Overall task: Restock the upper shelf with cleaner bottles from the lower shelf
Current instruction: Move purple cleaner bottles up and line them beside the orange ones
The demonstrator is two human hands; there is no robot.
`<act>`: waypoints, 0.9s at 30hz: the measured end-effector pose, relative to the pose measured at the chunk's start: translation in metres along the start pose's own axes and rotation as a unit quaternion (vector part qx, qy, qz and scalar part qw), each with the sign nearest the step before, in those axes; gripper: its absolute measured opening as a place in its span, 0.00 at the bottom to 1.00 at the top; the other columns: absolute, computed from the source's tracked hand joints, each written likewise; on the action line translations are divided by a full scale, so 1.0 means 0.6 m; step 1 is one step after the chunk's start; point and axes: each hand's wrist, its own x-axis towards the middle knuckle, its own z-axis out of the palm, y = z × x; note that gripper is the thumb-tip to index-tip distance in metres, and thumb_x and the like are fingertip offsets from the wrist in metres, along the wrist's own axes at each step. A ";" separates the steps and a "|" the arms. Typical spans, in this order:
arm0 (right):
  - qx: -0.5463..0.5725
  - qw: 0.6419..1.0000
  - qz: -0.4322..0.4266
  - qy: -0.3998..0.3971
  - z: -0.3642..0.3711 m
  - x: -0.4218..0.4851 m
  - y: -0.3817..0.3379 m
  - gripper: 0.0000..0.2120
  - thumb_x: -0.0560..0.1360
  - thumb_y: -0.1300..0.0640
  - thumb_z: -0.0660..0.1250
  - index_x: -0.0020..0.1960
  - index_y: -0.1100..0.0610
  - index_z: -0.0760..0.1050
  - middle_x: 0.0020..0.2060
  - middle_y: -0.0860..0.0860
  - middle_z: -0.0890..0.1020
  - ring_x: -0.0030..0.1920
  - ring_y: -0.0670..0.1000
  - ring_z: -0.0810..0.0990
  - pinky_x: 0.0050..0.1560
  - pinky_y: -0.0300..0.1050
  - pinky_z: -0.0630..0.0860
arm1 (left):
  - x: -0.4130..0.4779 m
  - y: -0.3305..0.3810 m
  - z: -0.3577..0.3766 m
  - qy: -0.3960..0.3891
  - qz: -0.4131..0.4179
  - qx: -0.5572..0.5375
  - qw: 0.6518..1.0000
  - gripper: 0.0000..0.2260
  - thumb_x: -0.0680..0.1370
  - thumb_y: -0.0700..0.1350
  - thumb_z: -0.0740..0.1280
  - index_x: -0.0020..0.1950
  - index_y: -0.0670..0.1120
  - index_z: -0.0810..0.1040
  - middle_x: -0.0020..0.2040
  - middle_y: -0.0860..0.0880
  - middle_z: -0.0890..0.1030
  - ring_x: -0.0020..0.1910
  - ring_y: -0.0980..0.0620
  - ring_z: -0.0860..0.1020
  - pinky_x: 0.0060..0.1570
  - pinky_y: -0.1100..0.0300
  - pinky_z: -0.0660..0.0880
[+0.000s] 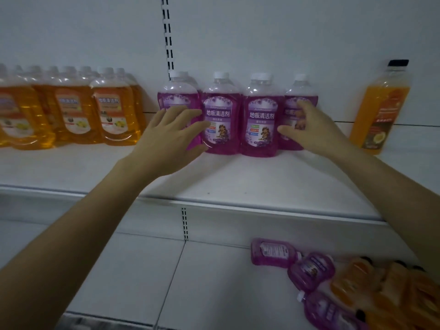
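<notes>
While both arms reach in over the upper shelf (238,182), left hand (171,136): fingers spread and near straight, laid on the left side of the purple group, holding nothing.
Right hand (309,129): wide too, fingers fanned over the rightmost purple bottle (301,91), thumb out toward its neighbour; contact, no closed hold visible.
Purple cleaner bottles (221,120): four across the front, upright, packed side by side against the back panel, more caps showing behind; the hands bracket the group from both sides.
Bottle look: clear plastic, magenta-purple liquid filled to the shoulder, clear neck, white screw cap, flattened rounded body.
Label: lilac and white oval, reads "FLOOR CLEANER" on top, then 地板清洁剂 in large white characters; small cartoon figure and coloured tabs below, fine print unreadable.
Lower shelf (142,270): three more purple bottles lying on their sides at right, nearest the back one (273,252) showing its rear label; print too blurred to read.
Orange bottles (381,289): heaped just beside them on the lower shelf, blurred.
Amber bottles (114,110): upright rows on the upper shelf left of the purple group, same shape and white caps, orange label with 地板清洁剂.
Tall orange bottle (381,110): upright at far right of the upper shelf, black cap, label unreadable.
Slotted upright (167,36): runs up the back panel behind the purple group.
</notes>
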 end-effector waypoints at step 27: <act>-0.124 0.987 0.079 -0.069 0.119 -0.622 -0.018 0.18 0.75 0.55 0.66 0.63 0.61 0.73 0.58 0.59 0.78 0.58 0.59 0.75 0.60 0.49 0.68 | -0.461 0.176 0.141 -0.097 -0.084 -0.310 0.942 0.17 0.76 0.47 0.63 0.60 0.38 0.77 0.55 0.39 0.80 0.52 0.38 0.78 0.51 0.49 0.74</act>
